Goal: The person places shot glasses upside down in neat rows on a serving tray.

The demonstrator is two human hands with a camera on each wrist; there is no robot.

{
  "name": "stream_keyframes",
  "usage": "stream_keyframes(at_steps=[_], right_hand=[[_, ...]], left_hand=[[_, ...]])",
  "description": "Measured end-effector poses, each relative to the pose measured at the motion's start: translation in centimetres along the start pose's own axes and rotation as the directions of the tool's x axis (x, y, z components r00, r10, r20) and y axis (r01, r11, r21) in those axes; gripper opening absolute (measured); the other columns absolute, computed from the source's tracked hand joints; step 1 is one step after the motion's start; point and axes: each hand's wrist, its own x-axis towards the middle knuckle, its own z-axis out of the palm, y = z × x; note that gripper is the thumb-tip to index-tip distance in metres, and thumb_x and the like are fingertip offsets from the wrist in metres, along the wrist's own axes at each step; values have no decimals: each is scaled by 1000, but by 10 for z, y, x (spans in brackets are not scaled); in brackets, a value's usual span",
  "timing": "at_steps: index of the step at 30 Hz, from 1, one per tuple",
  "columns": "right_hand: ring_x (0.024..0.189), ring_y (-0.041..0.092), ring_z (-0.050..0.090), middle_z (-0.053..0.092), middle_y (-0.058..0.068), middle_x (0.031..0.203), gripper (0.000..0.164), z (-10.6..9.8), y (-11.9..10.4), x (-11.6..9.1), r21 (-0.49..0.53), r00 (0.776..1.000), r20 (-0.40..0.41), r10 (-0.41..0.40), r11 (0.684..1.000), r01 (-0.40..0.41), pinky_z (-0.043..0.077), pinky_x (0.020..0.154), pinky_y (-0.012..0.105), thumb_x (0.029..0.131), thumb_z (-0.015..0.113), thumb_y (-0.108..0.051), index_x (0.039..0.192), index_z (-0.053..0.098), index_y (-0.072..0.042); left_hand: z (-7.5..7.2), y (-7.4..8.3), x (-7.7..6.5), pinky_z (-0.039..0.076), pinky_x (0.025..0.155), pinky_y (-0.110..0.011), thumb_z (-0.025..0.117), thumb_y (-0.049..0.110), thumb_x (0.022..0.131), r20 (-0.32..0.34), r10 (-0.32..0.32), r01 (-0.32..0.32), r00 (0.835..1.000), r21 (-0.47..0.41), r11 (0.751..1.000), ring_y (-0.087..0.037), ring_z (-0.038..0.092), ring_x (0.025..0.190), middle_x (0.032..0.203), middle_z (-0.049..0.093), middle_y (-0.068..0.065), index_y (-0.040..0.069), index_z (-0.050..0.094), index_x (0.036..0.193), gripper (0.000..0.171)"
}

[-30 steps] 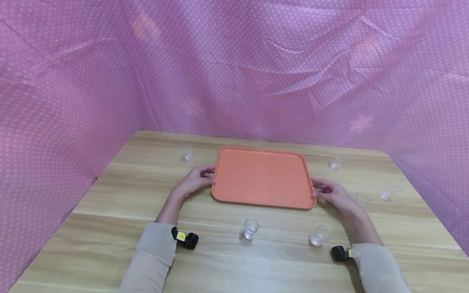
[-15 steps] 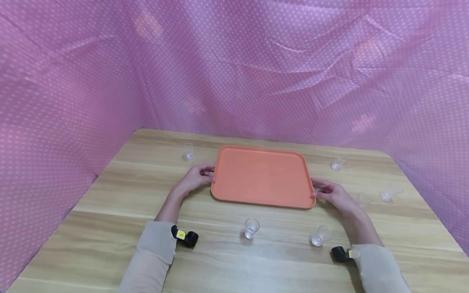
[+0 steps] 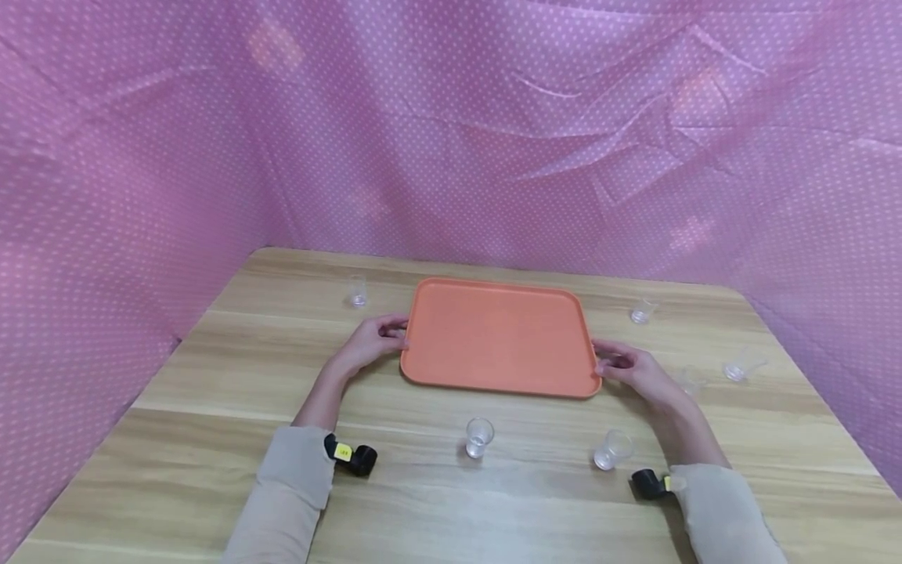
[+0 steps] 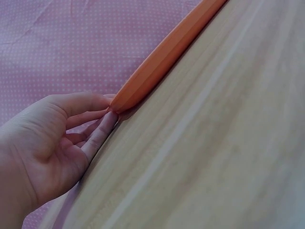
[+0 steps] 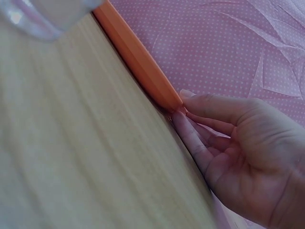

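Note:
An orange rectangular tray (image 3: 500, 337) with a raised rim lies on the wooden table, nothing on it. My left hand (image 3: 369, 343) pinches its left edge, thumb at the rim and fingers at the underside. At the right edge my right hand (image 3: 637, 372) pinches the rim the same way. The left wrist view has the tray's side (image 4: 157, 59) close over the tabletop, with the left hand (image 4: 57, 138) at its corner. In the right wrist view the right hand (image 5: 243, 148) grips the opposite corner of the tray (image 5: 138, 57).
Small clear cups stand around the tray: one cup (image 3: 478, 439) in front, another cup (image 3: 611, 451) front right, one cup (image 3: 358, 292) back left, one cup (image 3: 642, 312) back right. A clear cup (image 3: 740, 368) is farther right. Pink dotted cloth (image 3: 451, 141) surrounds the wooden table (image 3: 211, 439).
Both hands keep their grip at the tray's sides, and the tray stays in place among the cups. The whole head view shifts slightly.

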Motion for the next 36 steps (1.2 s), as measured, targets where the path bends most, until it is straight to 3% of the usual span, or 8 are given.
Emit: stream_keyframes(at_steps=[5, 9, 16, 22, 26, 29, 33, 36], right_hand=[[91, 7, 58, 56, 16, 115, 55, 0, 0, 1, -23, 999, -18, 42, 999, -43, 44, 82, 15, 86, 62, -4, 133, 37, 12], [95, 5, 55, 50, 25, 123, 56, 0, -1, 1, -48, 997, -28, 72, 996, -74, 41, 83, 14, 88, 61, -9, 134, 37, 9], [90, 6, 57, 44, 34, 123, 54, 0, -4, 2, -40, 999, -2, 40, 998, -40, 43, 82, 14, 88, 58, -2, 134, 34, 12], [90, 7, 57, 52, 26, 118, 54, 0, -2, 1, -59, 999, -2, 43, 997, -43, 44, 81, 15, 87, 60, -4, 133, 36, 11], [90, 8, 58, 53, 24, 118, 53, -2, -1, 1, -63, 1000, -5, 27, 998, -27, 44, 81, 16, 87, 60, -3, 133, 37, 12], [90, 8, 58, 51, 26, 122, 53, -2, -1, 2, -70, 1000, -7, 27, 997, -27, 44, 81, 15, 87, 61, -4, 133, 38, 10], [90, 8, 58, 51, 25, 122, 54, -1, 0, 3, -56, 999, -9, 31, 998, -32, 43, 81, 15, 86, 62, -4, 133, 38, 11], [89, 8, 58, 53, 21, 120, 53, -1, 1, 2, -48, 1000, -10, 29, 998, -30, 43, 81, 15, 86, 61, -3, 132, 38, 12]], left_hand=[[-1, 5, -1, 47, 79, -21, 65, -2, 82, 21, -15, 15, 1000, -30, 999, -32, 54, 98, 112, 55, -28, -13, 43, 128, 52], [-1, 19, -8, 47, 79, -23, 63, -6, 82, 41, -17, 19, 999, -42, 999, -35, 53, 99, 111, 54, -31, -16, 41, 127, 51], [-3, 3, -1, 49, 80, -26, 64, -1, 83, 40, 5, -4, 999, -27, 1000, -29, 55, 97, 109, 57, -25, -12, 43, 128, 50], [-2, 1, 0, 47, 85, -29, 67, 1, 81, -39, -45, 42, 998, -75, 996, -28, 52, 100, 116, 51, -24, -8, 41, 132, 57], [-6, 7, 2, 47, 82, -26, 66, 0, 81, -143, 7, -26, 990, -128, 991, -21, 53, 95, 114, 52, -24, -6, 47, 128, 51], [-17, 15, 1, 47, 80, -23, 66, 2, 83, -282, 64, -115, 957, -169, 979, -17, 53, 92, 113, 53, -23, -6, 50, 125, 46], [-37, 24, -3, 47, 79, -22, 70, 6, 81, -503, 31, -167, 864, -229, 959, -15, 54, 93, 108, 56, -11, -1, 52, 123, 46], [-51, 27, -6, 46, 83, -22, 71, 3, 79, -585, -30, -166, 811, -279, 946, -20, 52, 101, 108, 55, -4, 0, 50, 126, 51]])
